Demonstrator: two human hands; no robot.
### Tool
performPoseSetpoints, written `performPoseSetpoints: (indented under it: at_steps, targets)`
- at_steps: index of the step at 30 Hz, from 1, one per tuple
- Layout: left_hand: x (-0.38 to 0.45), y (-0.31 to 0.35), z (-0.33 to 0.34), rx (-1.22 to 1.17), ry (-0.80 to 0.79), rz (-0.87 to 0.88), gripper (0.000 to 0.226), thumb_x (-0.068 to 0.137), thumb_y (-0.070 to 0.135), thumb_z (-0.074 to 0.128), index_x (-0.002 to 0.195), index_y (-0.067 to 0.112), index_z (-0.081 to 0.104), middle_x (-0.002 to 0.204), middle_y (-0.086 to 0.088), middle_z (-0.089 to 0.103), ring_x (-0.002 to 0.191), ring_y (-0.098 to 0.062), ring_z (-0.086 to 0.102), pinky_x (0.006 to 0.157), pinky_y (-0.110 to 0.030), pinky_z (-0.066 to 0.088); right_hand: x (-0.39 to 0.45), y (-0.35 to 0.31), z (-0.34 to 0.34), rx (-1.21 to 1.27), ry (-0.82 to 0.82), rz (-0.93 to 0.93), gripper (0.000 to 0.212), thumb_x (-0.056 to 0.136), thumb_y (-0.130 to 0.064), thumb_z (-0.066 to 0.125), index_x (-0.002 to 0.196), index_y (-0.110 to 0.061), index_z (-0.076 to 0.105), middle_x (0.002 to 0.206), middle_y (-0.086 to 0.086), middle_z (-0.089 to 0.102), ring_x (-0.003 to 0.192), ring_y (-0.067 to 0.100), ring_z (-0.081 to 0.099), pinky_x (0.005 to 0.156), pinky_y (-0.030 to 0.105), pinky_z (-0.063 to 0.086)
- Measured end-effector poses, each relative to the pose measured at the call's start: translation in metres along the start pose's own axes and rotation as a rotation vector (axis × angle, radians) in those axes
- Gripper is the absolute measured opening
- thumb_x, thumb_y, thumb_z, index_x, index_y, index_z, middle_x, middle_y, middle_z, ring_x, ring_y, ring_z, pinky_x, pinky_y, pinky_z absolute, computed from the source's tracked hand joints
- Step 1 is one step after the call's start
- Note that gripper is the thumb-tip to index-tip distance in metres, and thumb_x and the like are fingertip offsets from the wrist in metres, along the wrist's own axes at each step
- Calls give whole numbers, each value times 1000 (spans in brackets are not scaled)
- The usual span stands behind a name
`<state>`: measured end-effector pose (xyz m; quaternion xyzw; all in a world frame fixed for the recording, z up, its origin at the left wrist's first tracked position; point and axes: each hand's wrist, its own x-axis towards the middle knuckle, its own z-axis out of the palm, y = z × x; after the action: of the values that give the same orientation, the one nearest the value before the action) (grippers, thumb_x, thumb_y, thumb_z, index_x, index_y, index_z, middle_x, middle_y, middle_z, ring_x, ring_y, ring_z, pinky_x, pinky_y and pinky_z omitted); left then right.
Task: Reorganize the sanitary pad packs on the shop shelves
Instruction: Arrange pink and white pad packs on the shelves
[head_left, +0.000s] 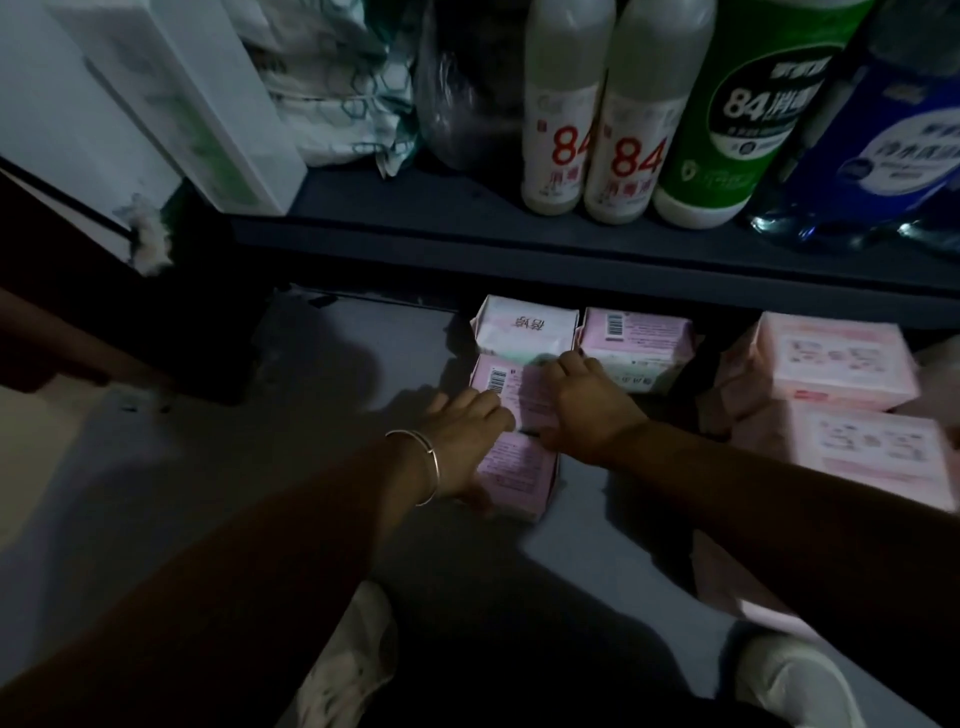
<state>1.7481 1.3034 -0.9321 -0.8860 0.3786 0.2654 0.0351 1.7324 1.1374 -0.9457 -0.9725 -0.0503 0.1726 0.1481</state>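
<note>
We're mid-placement on the bottom shelf: both hands sit on the near pink pack, at 6 o'clock from the white pack. Left hand has its fingers curled over the pack's left edge, gripping it; right hand presses on top, fingers bent over the far edge, thumb hidden, so we can't tell whether it's a true grip. Barcode pack sits at 3 o'clock of the white one. Next move, as we judge it: square this pack against the row behind, then let go

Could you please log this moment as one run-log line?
left hand: on pink pack | right hand: on same pack | place: floor under shelf
</note>
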Motion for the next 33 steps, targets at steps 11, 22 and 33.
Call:
performPoseSetpoints:
  at_steps: [11, 22, 33]
  targets:
    - [7, 7, 16, 183, 47, 6, 61, 82, 20, 64, 135, 13, 34, 136, -6, 35, 125, -23, 32, 101, -35, 29, 17, -4, 3, 63, -40, 110, 70, 78, -36, 72, 132, -5, 40, 129, 13, 47, 121, 26, 41, 103, 37, 40]
    - [-20, 2, -88, -240, -196, -23, 62, 69, 15, 77, 122, 20, 44, 112, 2, 55, 106, -17, 55, 79, -23, 48, -10, 3, -80, 197, -12, 127, 49, 75, -41, 75, 104, -4, 61, 101, 9, 61, 94, 21, 58, 71, 25, 43]
    - [-110, 44, -257, -490, -67, -21, 49, 68, 16, 82, 108, 30, 56, 110, 5, 64, 100, -13, 62, 84, -25, 53, -94, -21, -243, 372, 262, 64, 36, 74, -36, 77, 89, -7, 61, 79, 0, 54, 81, 16, 51, 58, 23, 38]
